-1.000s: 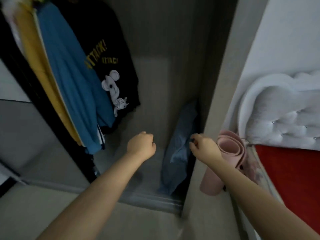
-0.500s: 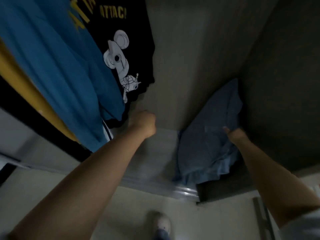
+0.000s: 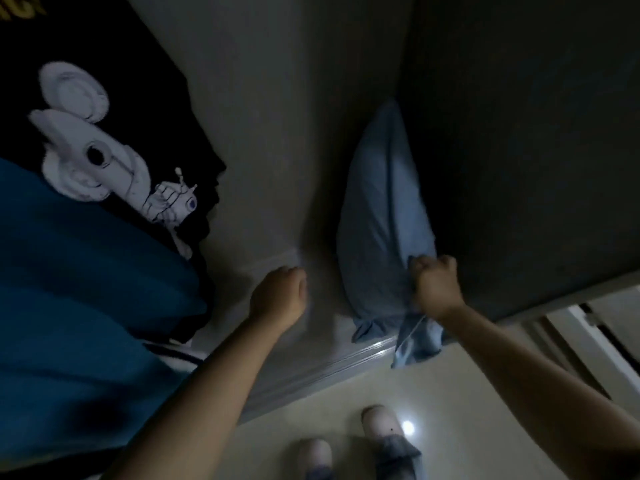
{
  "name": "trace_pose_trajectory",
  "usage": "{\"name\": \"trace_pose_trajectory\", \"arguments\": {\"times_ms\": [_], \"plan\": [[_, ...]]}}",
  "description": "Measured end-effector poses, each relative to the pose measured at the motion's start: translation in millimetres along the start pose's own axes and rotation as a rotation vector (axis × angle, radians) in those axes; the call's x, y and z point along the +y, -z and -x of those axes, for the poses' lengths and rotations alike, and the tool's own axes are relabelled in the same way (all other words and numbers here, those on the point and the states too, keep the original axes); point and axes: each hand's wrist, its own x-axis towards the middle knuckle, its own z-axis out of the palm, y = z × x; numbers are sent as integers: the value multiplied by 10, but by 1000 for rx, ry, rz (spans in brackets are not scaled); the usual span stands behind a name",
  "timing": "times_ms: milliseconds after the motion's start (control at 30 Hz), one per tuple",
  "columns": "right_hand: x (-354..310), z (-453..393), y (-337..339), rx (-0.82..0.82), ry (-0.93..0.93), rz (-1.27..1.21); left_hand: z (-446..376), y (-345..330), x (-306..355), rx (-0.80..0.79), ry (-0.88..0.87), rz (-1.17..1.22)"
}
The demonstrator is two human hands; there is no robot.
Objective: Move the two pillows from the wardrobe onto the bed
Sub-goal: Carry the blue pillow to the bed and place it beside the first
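Observation:
A light blue pillow (image 3: 379,216) stands on end in the dark right corner of the wardrobe, leaning against its side wall. My right hand (image 3: 435,285) is closed on the pillow's near right edge, bunching the fabric. The pillowcase's loose end (image 3: 417,342) hangs over the wardrobe's bottom rail. My left hand (image 3: 280,295) is a closed fist, holding nothing, on the wardrobe floor to the left of the pillow. Only one pillow is in view. The bed is out of view.
Hanging clothes fill the left: a black T-shirt with a white cartoon mouse (image 3: 104,157) and a blue garment (image 3: 79,289). The wardrobe's metal bottom rail (image 3: 311,375) runs across. My two shoes (image 3: 349,445) stand on the pale floor. A sliding track (image 3: 581,344) lies at right.
I have leaned in closer and the view has tipped down. My right hand went from reaching at the pillow's edge to gripping it. The left fist stays beside it.

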Motion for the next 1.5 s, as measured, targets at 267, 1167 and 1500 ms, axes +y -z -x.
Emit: {"name": "trace_pose_trajectory", "arguments": {"times_ms": [267, 1167, 1500], "plan": [[-948, 1032, -481, 147, 310, -41, 10, -80, -114, 162, -762, -226], [-773, 1580, -949, -315, -65, -178, 792, -513, -498, -338, -860, -644], [822, 2991, 330, -39, -212, -296, 1372, 14, 1763, -481, -938, -706]]}}
